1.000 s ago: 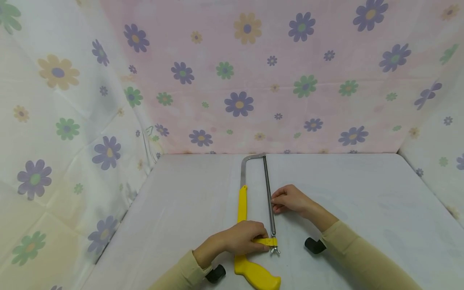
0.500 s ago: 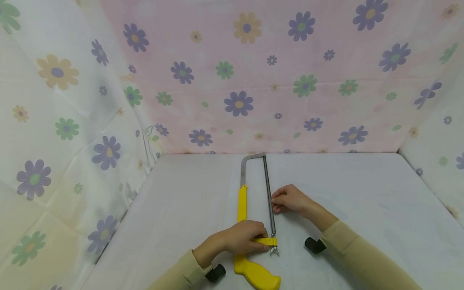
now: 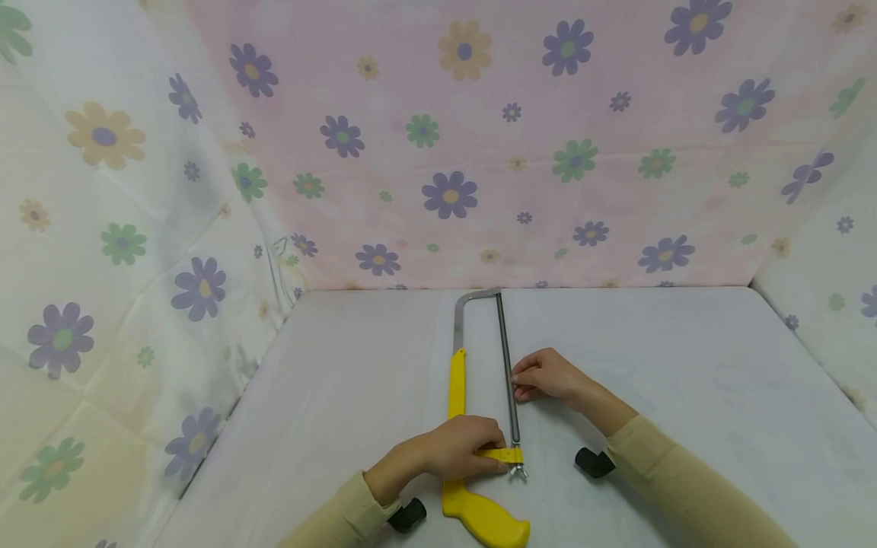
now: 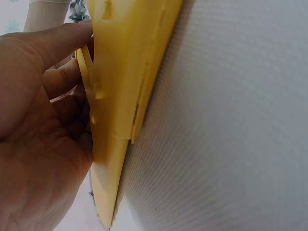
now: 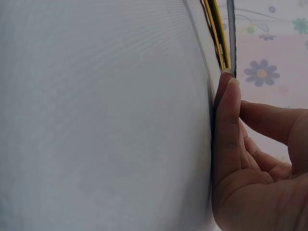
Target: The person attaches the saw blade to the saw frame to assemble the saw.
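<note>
A hacksaw lies flat on the white table, its yellow handle toward the person and its grey metal bow at the far end. My left hand grips the yellow frame near the short arm with the wing nut. The left wrist view shows thumb and curled fingers against the yellow frame. On the other side, my right hand pinches the dark blade about midway with its fingertips. Those fingertips overlap the blade in the right wrist view, and the contact itself is hidden.
A white cloth covers the table. Flower-patterned curtains hang at the back and on both sides. A black wrist mount sits under the right sleeve, another black mount under the left.
The head view has shifted very slightly. Both hands and the hacksaw otherwise stay as they were.
</note>
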The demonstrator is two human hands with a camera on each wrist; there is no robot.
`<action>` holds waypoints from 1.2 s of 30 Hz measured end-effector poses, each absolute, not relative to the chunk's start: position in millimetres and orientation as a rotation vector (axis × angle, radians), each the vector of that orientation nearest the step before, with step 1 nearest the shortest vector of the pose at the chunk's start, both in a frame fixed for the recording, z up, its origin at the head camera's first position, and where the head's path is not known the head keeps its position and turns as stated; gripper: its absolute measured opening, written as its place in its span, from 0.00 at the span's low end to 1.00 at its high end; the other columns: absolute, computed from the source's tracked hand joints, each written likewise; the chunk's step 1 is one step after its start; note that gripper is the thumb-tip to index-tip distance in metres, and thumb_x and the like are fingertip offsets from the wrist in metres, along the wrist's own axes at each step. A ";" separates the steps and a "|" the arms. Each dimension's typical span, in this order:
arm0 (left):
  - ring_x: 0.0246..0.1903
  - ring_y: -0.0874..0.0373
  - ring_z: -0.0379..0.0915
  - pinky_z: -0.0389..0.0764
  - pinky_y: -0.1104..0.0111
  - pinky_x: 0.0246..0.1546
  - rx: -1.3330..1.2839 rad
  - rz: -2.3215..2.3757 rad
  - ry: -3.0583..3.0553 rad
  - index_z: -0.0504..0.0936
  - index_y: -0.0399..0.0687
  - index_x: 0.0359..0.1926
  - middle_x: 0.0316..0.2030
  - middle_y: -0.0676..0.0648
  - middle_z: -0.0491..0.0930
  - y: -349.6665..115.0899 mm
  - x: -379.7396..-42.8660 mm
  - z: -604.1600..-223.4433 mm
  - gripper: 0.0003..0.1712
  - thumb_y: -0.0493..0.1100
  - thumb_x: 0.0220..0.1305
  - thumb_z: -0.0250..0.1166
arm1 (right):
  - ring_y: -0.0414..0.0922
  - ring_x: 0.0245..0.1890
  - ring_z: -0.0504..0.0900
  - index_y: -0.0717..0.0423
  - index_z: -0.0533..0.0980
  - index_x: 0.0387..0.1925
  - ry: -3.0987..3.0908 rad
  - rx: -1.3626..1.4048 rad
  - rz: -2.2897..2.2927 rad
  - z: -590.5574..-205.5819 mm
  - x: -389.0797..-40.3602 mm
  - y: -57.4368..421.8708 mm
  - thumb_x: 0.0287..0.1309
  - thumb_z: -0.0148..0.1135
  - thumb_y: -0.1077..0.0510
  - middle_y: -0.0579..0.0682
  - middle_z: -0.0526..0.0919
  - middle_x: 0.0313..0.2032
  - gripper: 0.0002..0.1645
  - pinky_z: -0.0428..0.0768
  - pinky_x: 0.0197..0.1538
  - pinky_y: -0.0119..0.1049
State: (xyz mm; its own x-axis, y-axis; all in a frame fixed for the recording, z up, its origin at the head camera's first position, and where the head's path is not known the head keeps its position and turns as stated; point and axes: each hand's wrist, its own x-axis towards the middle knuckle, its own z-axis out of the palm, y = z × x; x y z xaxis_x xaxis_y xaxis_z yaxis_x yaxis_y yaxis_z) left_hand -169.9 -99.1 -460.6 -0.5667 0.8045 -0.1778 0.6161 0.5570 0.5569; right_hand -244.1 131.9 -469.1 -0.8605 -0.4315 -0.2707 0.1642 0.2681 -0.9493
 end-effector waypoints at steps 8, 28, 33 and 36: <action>0.31 0.70 0.64 0.66 0.78 0.34 1.162 0.620 2.377 0.84 0.54 0.43 0.31 0.61 0.72 -99.7 -170.5 -460.7 0.07 0.50 0.71 0.67 | 0.42 0.30 0.86 0.76 0.78 0.48 2.075 -0.252 -1.629 -469.8 -244.2 131.1 0.68 0.61 0.67 0.54 0.87 0.31 0.13 0.85 0.37 0.36; 0.32 0.70 0.65 0.67 0.77 0.35 1.132 0.613 2.387 0.84 0.54 0.43 0.33 0.62 0.73 -99.0 -167.7 -457.9 0.08 0.51 0.70 0.68 | 0.43 0.27 0.86 0.76 0.79 0.43 2.093 -0.345 -1.558 -469.8 -242.7 132.6 0.65 0.63 0.68 0.57 0.87 0.30 0.10 0.85 0.35 0.36; 0.32 0.70 0.65 0.67 0.77 0.35 1.130 0.609 2.384 0.84 0.54 0.43 0.33 0.62 0.73 -98.8 -168.1 -457.5 0.08 0.51 0.70 0.68 | 0.43 0.27 0.86 0.76 0.79 0.43 2.091 -0.332 -1.552 -468.7 -240.7 132.7 0.66 0.63 0.67 0.57 0.87 0.30 0.11 0.85 0.36 0.37; 0.32 0.70 0.65 0.67 0.77 0.35 1.134 0.612 2.378 0.84 0.53 0.43 0.33 0.62 0.73 -98.8 -168.6 -458.0 0.08 0.50 0.70 0.67 | 0.44 0.28 0.86 0.76 0.79 0.44 2.075 -0.329 -1.553 -467.7 -238.6 133.4 0.66 0.62 0.67 0.57 0.87 0.30 0.11 0.86 0.36 0.38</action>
State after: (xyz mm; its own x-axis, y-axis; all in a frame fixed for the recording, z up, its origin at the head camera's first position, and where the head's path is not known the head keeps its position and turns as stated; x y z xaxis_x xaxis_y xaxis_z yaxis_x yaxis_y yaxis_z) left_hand -168.6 -98.8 -458.0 -0.5713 0.7982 -0.1910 0.6069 0.5675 0.5564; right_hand -238.6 133.4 -467.7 -0.8338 -0.4861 -0.2616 0.1139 0.3122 -0.9432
